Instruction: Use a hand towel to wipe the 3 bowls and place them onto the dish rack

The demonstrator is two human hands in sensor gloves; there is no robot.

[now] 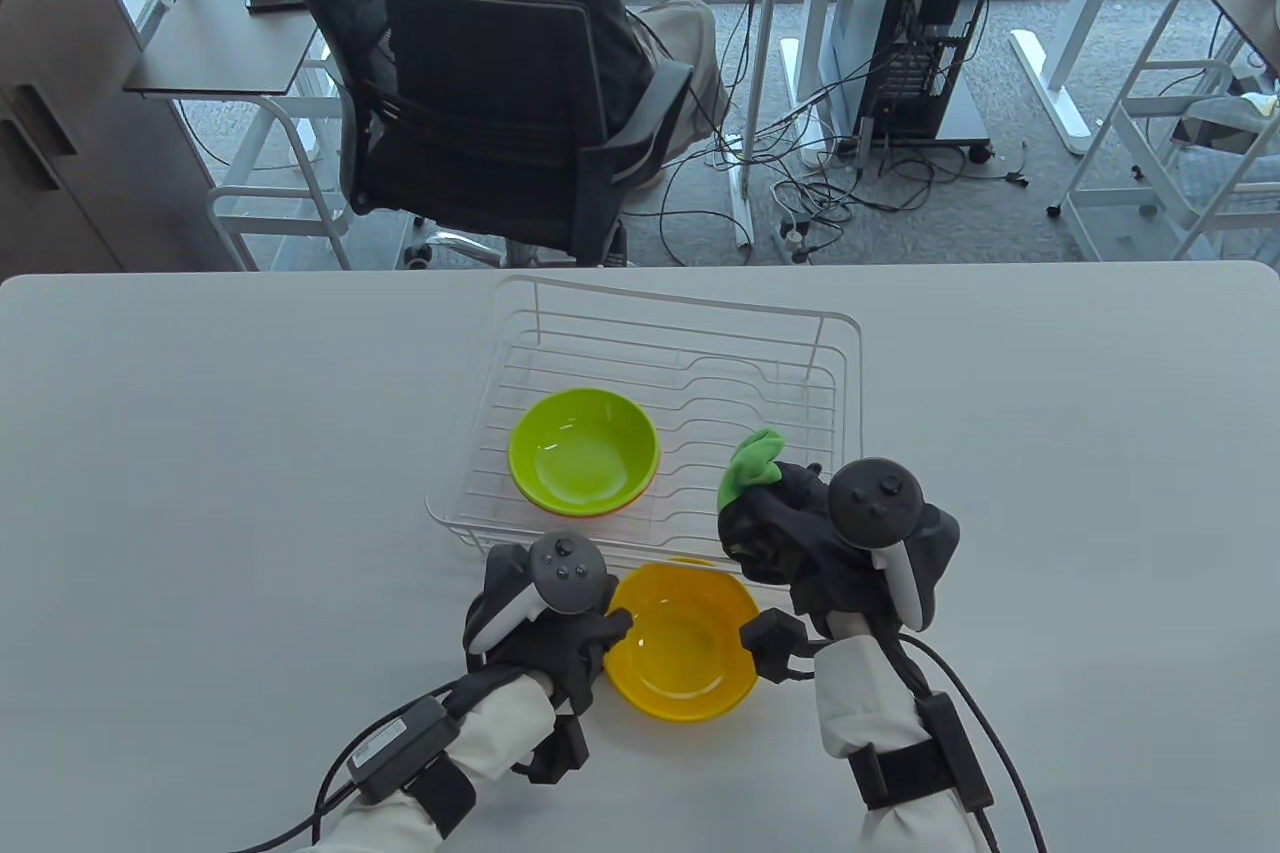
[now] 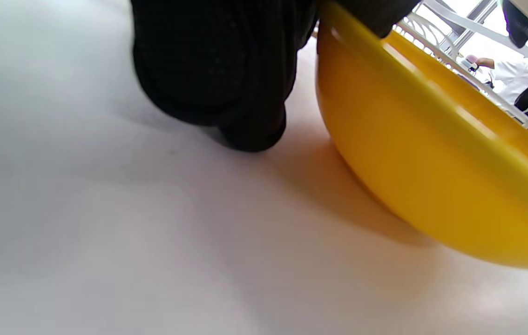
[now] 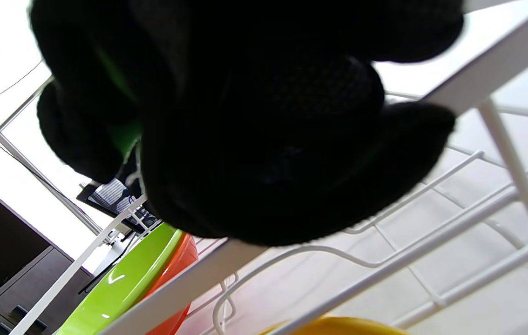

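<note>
Table: pale grey surface bearing every item listed here. Left hand: gloved in black, tracker on its back, placed at the near left side of the yellow bowl; its fingers are curled onto the bowl's left rim and grasp it, the left wrist view showing a gloved finger over the rim and the rest of the glove resting on the table just beside the bowl's outer wall. Yellow bowl: upright on the table, just in front of the dish rack and outside it, between the two hands; its interior holds nothing visible. Dish rack: white wire basket standing at mid-table, its near edge just behind the yellow bowl. Contents of the rack, left half: green bowl, upright, nested inside an orange bowl of which only a sliver of rim shows beneath it in the table view; the right wrist view confirms the green one stacked in the orange one. The green bowl's interior holds nothing visible. Right half of the rack: bare wires. Right hand: gloved, tracker on its back, held over the rack's near right corner, fingers clenched round a bunched green hand towel, a tuft of which sticks out above the fist.
</note>
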